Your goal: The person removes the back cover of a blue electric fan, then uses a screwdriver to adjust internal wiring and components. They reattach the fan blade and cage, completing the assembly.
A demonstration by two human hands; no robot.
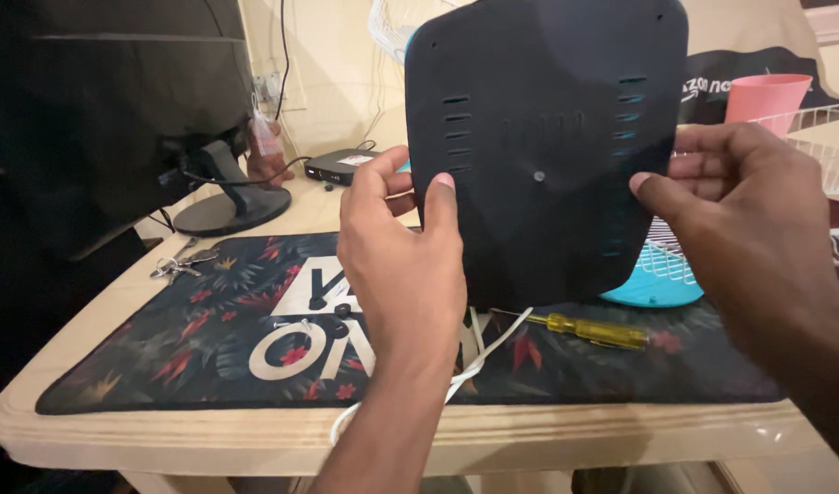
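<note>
A dark flat plastic panel (548, 137) with vent slots and a small screw hole stands upright above the desk mat. My left hand (401, 256) grips its left edge, thumb and fingers pinched on it. My right hand (740, 192) holds its right edge with the fingertips. Behind the panel's lower right corner shows a turquoise plastic body (657, 288) with a white wire grille (662, 256). A yellow-handled screwdriver (598, 331) lies on the mat just below the panel. A white cord (479, 357) runs from under the panel over the desk's front edge.
A floral desk mat (209, 338) covers the wooden desk (255, 439). A monitor on a stand (227, 206) is at the left, keys (177, 265) beside it, small screws (333, 306) on the mat, a black box (342, 166) behind, a pink cup (767, 96) at the right.
</note>
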